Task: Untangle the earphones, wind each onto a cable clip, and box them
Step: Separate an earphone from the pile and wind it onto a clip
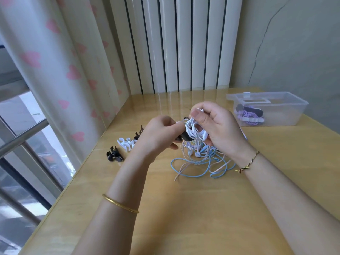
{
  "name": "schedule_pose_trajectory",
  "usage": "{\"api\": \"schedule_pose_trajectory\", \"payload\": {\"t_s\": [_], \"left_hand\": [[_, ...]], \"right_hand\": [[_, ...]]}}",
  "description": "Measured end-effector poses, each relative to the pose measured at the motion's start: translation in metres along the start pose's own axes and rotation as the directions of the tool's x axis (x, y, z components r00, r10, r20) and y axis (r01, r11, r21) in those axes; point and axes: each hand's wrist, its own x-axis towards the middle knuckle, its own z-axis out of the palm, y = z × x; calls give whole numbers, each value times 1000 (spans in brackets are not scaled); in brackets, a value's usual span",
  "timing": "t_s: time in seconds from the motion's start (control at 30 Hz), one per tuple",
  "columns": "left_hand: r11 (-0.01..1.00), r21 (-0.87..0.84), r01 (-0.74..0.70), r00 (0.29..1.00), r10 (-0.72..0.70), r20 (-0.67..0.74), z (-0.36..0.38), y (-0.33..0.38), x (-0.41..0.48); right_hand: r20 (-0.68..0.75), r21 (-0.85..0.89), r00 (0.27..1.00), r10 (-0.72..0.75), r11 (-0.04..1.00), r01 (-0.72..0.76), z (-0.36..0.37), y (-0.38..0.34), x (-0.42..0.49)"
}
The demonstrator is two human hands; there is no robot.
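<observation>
My left hand [158, 134] grips a black cable clip [186, 136] above the table. Wound around that clip is a white earphone cable [190, 127], and my right hand [215, 124] pinches the bundle from the right with thumb on top. Below the hands a tangle of blue and pink earphones [200, 162] lies on the wooden table [184, 208]. Spare clips lie to the left: white ones [126, 142] and a black one [114, 155]. A clear plastic box [287, 115] at the back right holds a wound purple earphone [248, 116].
The table stands in a corner: a heart-print curtain [60, 74] and window rail run along its left edge, a white radiator [176, 45] rises behind it, and a cracked wall is on the right. The box lid [239, 97] leans at the box's left end.
</observation>
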Motion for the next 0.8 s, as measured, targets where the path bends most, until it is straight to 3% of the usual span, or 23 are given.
{"api": "schedule_pose_trajectory", "payload": {"t_s": [0.17, 0.4, 0.67, 0.8], "left_hand": [[999, -51, -17, 993, 22, 113, -3, 9, -4], [994, -106, 8, 983, 11, 183, -5, 13, -7], [992, -101, -70, 975, 89, 202, -13, 15, -7], [992, -92, -81, 979, 97, 179, -13, 17, -7]], "right_hand": [[115, 100, 992, 50, 993, -62, -6, 4, 2], [95, 232, 995, 25, 972, -47, -5, 5, 0], [48, 83, 998, -28, 996, 24, -7, -1, -5], [-15, -93, 994, -108, 990, 107, -11, -2, -6]]}}
